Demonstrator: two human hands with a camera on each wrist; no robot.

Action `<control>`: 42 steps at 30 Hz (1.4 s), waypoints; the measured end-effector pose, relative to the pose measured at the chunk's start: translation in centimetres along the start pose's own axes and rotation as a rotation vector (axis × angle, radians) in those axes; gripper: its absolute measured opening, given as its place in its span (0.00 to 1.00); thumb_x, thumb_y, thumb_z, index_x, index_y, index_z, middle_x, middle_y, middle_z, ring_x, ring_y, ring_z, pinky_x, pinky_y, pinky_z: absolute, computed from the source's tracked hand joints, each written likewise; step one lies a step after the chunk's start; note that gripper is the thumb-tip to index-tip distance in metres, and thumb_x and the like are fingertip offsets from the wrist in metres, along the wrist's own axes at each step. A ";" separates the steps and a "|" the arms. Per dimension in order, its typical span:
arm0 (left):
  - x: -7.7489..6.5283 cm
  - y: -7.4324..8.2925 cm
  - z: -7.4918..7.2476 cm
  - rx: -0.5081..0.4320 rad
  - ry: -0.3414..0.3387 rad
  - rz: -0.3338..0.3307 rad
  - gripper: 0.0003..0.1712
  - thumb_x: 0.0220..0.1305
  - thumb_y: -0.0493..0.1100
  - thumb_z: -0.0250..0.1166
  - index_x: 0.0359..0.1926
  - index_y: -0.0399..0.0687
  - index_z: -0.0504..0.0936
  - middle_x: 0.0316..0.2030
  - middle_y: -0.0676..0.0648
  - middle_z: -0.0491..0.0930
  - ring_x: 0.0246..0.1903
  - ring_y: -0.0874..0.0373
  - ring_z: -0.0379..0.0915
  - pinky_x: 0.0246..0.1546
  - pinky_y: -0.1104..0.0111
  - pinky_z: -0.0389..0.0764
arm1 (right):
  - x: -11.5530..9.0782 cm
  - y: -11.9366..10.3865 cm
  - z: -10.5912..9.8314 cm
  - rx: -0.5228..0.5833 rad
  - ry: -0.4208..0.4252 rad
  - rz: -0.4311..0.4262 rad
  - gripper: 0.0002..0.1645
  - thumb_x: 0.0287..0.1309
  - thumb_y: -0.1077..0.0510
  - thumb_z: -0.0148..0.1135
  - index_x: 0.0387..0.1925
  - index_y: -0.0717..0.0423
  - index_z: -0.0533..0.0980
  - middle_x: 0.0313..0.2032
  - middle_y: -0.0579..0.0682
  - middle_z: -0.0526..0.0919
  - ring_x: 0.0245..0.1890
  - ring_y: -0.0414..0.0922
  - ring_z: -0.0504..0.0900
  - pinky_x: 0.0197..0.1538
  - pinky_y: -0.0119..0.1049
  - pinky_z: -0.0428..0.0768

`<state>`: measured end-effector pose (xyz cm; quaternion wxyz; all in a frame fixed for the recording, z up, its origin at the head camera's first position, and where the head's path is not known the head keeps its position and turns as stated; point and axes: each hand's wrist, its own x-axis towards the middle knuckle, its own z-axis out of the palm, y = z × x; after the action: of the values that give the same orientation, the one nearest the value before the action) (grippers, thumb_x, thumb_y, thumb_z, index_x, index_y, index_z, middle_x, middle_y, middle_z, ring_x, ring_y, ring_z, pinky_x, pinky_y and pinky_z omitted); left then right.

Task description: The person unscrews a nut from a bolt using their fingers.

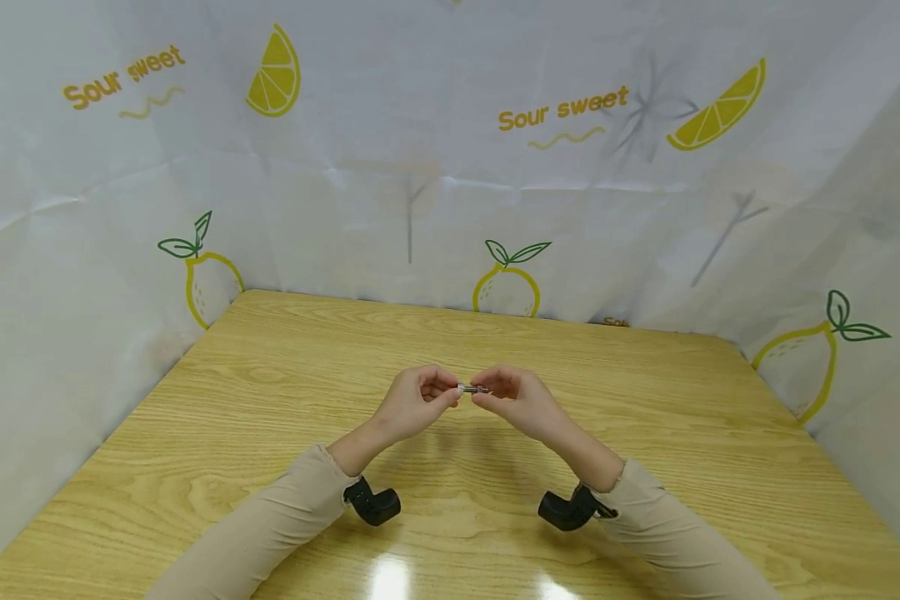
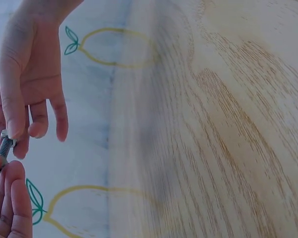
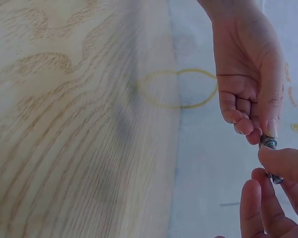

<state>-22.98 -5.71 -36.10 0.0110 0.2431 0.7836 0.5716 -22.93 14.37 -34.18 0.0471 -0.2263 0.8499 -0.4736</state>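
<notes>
A small metal bolt (image 1: 471,389) with a threaded shank is held level above the table, between both hands. The left hand (image 1: 420,402) pinches its left end with thumb and forefinger. From the other side, the right hand (image 1: 521,402) has thumb and fingers around the right part. The left wrist view shows a hexagonal piece, seemingly a nut (image 2: 4,134), at the right fingertips. Threads of the bolt (image 3: 276,179) poke out past the right thumb in the right wrist view. Fingers partly cover the bolt's ends.
The wood-grain table (image 1: 307,350) stretches out under both hands. Behind it and at its sides hangs a white curtain (image 1: 360,208) printed with lemons. Black camera mounts (image 1: 375,504) sit on both wrists, below beige sleeves.
</notes>
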 end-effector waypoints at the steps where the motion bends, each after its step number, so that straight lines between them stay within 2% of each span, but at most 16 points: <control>1: 0.0 0.0 0.0 -0.002 -0.001 0.000 0.12 0.65 0.38 0.59 0.43 0.33 0.78 0.36 0.34 0.81 0.37 0.38 0.79 0.32 0.74 0.79 | 0.0 0.0 0.0 0.000 0.007 -0.010 0.15 0.61 0.59 0.59 0.46 0.63 0.76 0.42 0.60 0.81 0.38 0.48 0.81 0.41 0.35 0.80; 4: 0.0 0.0 0.0 -0.002 0.000 -0.004 0.11 0.65 0.38 0.59 0.43 0.33 0.78 0.36 0.34 0.81 0.37 0.38 0.78 0.32 0.74 0.80 | 0.1 0.0 0.1 0.004 0.017 -0.007 0.18 0.60 0.58 0.61 0.50 0.62 0.74 0.45 0.61 0.80 0.39 0.48 0.81 0.41 0.34 0.80; 7: 0.1 0.0 0.0 0.005 0.003 -0.012 0.11 0.65 0.39 0.59 0.43 0.34 0.79 0.36 0.34 0.81 0.37 0.38 0.79 0.32 0.74 0.80 | 0.1 0.0 0.0 -0.006 -0.004 0.013 0.21 0.64 0.54 0.56 0.54 0.63 0.73 0.44 0.61 0.82 0.41 0.54 0.82 0.44 0.41 0.81; 10: 0.1 0.1 0.0 0.009 0.006 -0.019 0.11 0.65 0.39 0.59 0.43 0.35 0.79 0.36 0.34 0.81 0.37 0.39 0.79 0.32 0.74 0.79 | 0.1 -0.1 0.0 -0.017 -0.015 0.033 0.21 0.66 0.52 0.52 0.51 0.63 0.75 0.41 0.61 0.84 0.42 0.58 0.81 0.46 0.47 0.80; 15: 0.1 0.1 0.0 0.006 0.004 -0.019 0.12 0.65 0.39 0.59 0.43 0.34 0.79 0.37 0.34 0.81 0.37 0.39 0.79 0.31 0.74 0.79 | 0.1 -0.1 0.0 -0.009 0.017 0.029 0.15 0.62 0.57 0.58 0.47 0.60 0.77 0.43 0.58 0.82 0.41 0.52 0.81 0.43 0.38 0.80; 19: 0.1 0.1 0.0 -0.002 0.003 -0.014 0.12 0.65 0.39 0.59 0.43 0.33 0.78 0.37 0.34 0.81 0.37 0.38 0.78 0.31 0.74 0.79 | 0.2 -0.1 0.0 0.010 0.027 0.017 0.18 0.58 0.58 0.62 0.50 0.59 0.75 0.46 0.59 0.80 0.41 0.47 0.80 0.42 0.33 0.79; 22: 0.1 0.1 0.0 0.005 0.003 -0.016 0.12 0.65 0.39 0.59 0.44 0.34 0.79 0.37 0.34 0.81 0.37 0.38 0.78 0.32 0.74 0.79 | 0.2 -0.1 0.0 0.006 0.018 0.033 0.21 0.60 0.55 0.60 0.53 0.60 0.74 0.46 0.59 0.81 0.42 0.50 0.81 0.43 0.36 0.80; 26: 0.0 0.1 -0.1 0.015 0.005 -0.012 0.12 0.65 0.39 0.59 0.44 0.34 0.78 0.37 0.33 0.81 0.37 0.39 0.79 0.32 0.74 0.79 | 0.2 0.0 0.0 -0.015 0.007 0.056 0.19 0.63 0.52 0.57 0.51 0.60 0.77 0.44 0.58 0.83 0.44 0.53 0.81 0.45 0.40 0.80; 30: 0.0 0.1 -0.1 0.005 0.006 -0.010 0.12 0.65 0.39 0.59 0.43 0.33 0.78 0.37 0.33 0.81 0.37 0.38 0.79 0.31 0.74 0.79 | 0.1 0.0 -0.1 -0.015 0.033 0.044 0.17 0.60 0.56 0.60 0.49 0.59 0.78 0.45 0.58 0.83 0.42 0.48 0.81 0.43 0.36 0.80; 34: 0.1 0.0 0.0 -0.003 0.009 -0.017 0.12 0.65 0.39 0.59 0.43 0.33 0.79 0.36 0.33 0.81 0.37 0.38 0.79 0.31 0.75 0.79 | 0.1 0.0 -0.1 0.009 0.046 0.031 0.19 0.58 0.57 0.63 0.50 0.60 0.77 0.47 0.58 0.82 0.41 0.47 0.81 0.42 0.35 0.81; 38: 0.1 -0.2 0.0 0.001 0.010 -0.016 0.12 0.64 0.39 0.59 0.43 0.33 0.79 0.36 0.33 0.81 0.37 0.38 0.79 0.32 0.75 0.79 | 0.0 0.0 -0.1 0.037 0.018 0.033 0.21 0.62 0.54 0.58 0.52 0.61 0.76 0.46 0.60 0.83 0.45 0.55 0.81 0.48 0.46 0.80; 42: 0.1 -0.2 0.0 0.001 0.010 -0.010 0.12 0.64 0.39 0.59 0.43 0.33 0.79 0.35 0.35 0.82 0.37 0.38 0.79 0.31 0.74 0.79 | -0.1 0.0 0.0 0.040 0.029 0.036 0.19 0.61 0.55 0.59 0.50 0.61 0.78 0.47 0.60 0.83 0.46 0.54 0.81 0.49 0.45 0.80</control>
<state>-23.15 -5.73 -36.22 0.0098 0.2365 0.7851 0.5724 -22.88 14.43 -34.16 0.0481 -0.2029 0.8447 -0.4929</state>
